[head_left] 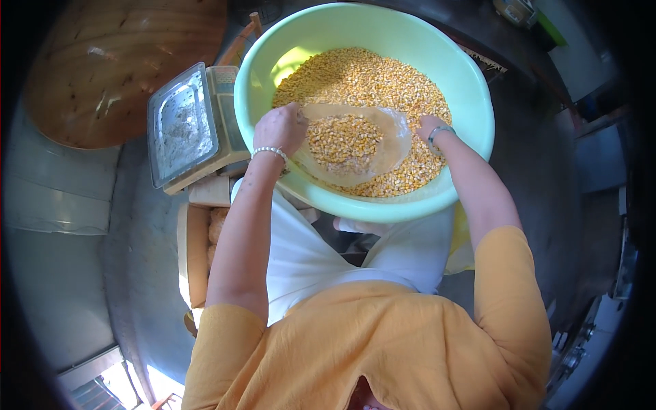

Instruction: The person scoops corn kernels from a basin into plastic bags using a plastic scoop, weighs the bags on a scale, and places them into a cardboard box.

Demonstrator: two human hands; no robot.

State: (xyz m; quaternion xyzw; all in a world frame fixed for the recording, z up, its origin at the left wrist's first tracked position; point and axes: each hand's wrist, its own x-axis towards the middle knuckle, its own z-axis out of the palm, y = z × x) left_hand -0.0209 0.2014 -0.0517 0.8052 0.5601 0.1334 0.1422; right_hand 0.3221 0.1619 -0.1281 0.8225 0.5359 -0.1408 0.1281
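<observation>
A large pale green plastic basin [466, 154] holds a wide heap of yellow corn kernels [359, 72]. Inside it lies a clear plastic bag [392, 148] partly filled with kernels. My left hand [281, 129], with a beaded bracelet at the wrist, grips the bag's left edge. At the bag's right side, my right hand [431, 131] rests at the kernels, a bangle on its wrist; its fingertips are partly hidden, so whether they hold anything is unclear.
Left of the basin stands a weighing scale [225, 120] with a metal tray [185, 125]. Below it is an open cardboard box [195, 256] with packed bags inside. A round wooden tabletop [123, 66] fills the upper left. Something yellow [461, 246] hangs by the right leg.
</observation>
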